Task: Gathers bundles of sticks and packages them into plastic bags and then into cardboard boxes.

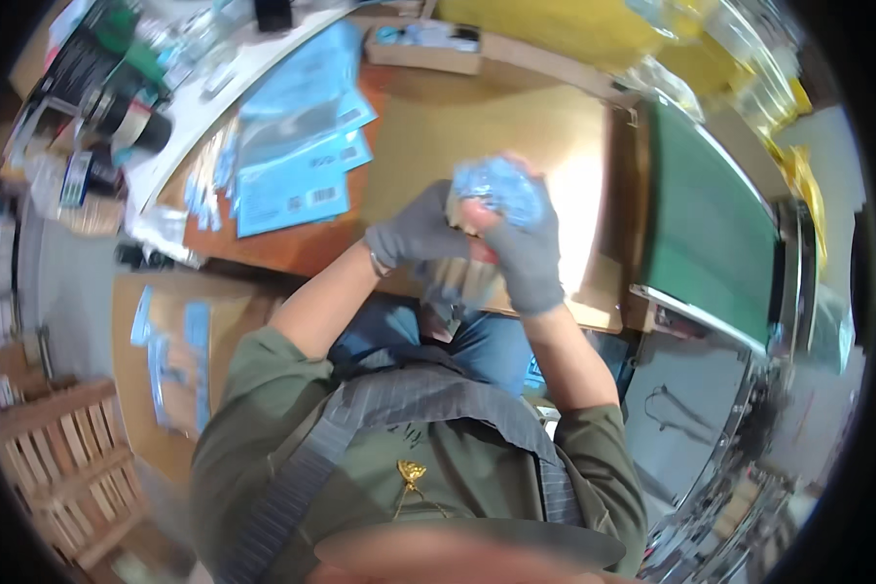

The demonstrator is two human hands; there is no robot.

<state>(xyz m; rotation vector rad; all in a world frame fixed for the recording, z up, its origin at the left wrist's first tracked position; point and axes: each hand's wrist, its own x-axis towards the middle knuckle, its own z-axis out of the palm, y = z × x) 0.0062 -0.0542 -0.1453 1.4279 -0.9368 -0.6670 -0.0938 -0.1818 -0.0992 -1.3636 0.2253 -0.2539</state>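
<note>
Both my hands wear grey gloves with bare fingertips and meet over the workbench, a little blurred. Crumpled between them is a shiny blue-and-clear plastic bag (501,190). My right hand (532,255) wraps round its near right side, fingers closed. From the left, my left hand (420,229) closes on the same bundle, its fingertips partly hidden. Just below the hands shows a blurred tan-and-grey piece (465,282); I cannot make out what it is or whether it belongs to the bag. To the left lie several flat blue plastic packages (292,200), overlapping.
Brown cardboard (438,117) covers the workbench, with a small box of odds and ends (423,49) at its back. A green board (706,224) stands to the right. An open carton (165,380) holding blue-edged packages sits at lower left, above a wooden crate (68,467).
</note>
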